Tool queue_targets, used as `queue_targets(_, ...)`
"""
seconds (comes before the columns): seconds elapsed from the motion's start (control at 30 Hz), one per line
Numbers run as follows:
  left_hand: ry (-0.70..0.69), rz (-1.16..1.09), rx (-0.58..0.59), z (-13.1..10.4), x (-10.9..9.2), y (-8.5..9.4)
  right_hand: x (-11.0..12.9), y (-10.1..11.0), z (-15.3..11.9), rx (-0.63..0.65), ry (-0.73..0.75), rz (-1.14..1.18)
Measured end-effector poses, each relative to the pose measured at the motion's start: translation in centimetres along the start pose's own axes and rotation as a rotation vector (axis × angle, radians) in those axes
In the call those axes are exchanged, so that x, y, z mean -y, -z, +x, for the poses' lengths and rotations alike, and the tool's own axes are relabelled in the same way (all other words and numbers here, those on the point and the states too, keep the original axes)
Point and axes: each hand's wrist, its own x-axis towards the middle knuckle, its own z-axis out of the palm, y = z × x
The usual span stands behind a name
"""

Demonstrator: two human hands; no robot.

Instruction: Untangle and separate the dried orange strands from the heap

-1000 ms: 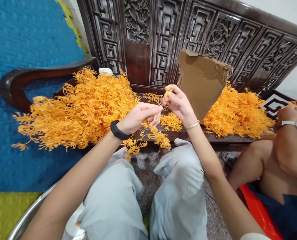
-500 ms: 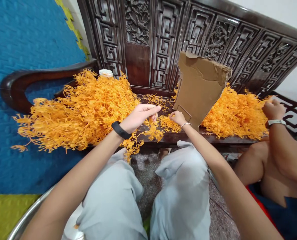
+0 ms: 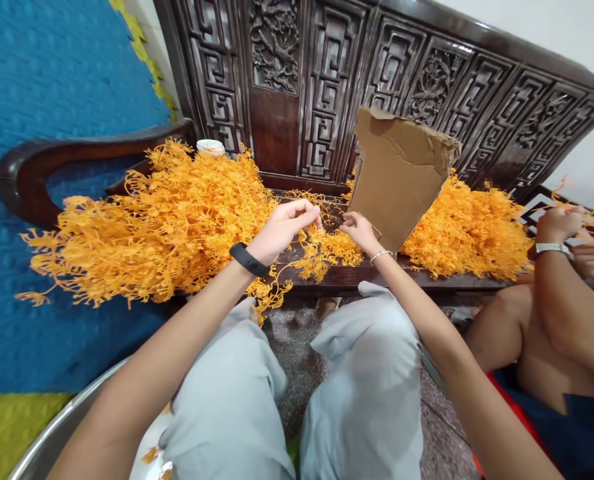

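Observation:
My left hand (image 3: 289,227), with a black band on the wrist, pinches an orange plastic sprig (image 3: 309,257) whose branches hang below the fingers over the bench edge. To its right is my right hand (image 3: 359,232), wearing a thin bracelet. Its fingers are partly curled and apart, with nothing visible between them, just above a small heap of orange pieces (image 3: 344,248) and in front of the cardboard (image 3: 401,173). A large pile of orange sprigs (image 3: 177,220) lies left of my left hand.
The dark carved wooden bench (image 3: 279,133) stands ahead. Behind the cardboard is another orange pile (image 3: 471,233). At right, a co-worker's hand (image 3: 559,223) holds an orange strand. A white container (image 3: 210,147) sits behind the left pile; a metal basin (image 3: 67,420) is at lower left.
My right hand has turned slightly and its fingers have spread. My left hand has shifted up a little with the sprig. The co-worker's hand moved right, with an orange strand now showing.

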Motion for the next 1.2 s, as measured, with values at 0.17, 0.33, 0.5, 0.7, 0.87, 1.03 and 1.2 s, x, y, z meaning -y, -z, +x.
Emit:
queue_targets(0.17,-0.039,-0.014,-0.100,-0.1,-0.1,0.1,5.3,2.9,-4.0,0.099,0.384,0.592)
queue_targets(0.33,-0.115,0.010,-0.230,-0.1,0.1,0.5,8.3,3.8,-7.0,0.234,0.555,0.694)
queue_targets(0.5,-0.119,0.020,-0.248,-0.5,0.1,0.7,9.2,2.8,-7.2,0.260,0.557,0.692)
queue_targets(0.7,-0.070,-0.013,-0.221,-0.7,-0.1,0.4,9.4,2.4,-6.8,0.160,0.593,0.679)
queue_targets(0.87,0.055,-0.048,-0.179,-0.6,0.0,0.5,9.3,2.9,-6.7,0.199,0.555,0.754)
queue_targets(1.03,0.053,-0.075,-0.124,-0.6,-0.2,0.5,9.2,2.8,-6.5,0.300,0.472,0.873)
queue_targets(1.2,0.075,-0.067,-0.115,-0.6,-0.2,0.6,9.2,2.7,-6.5,0.247,0.483,0.884)
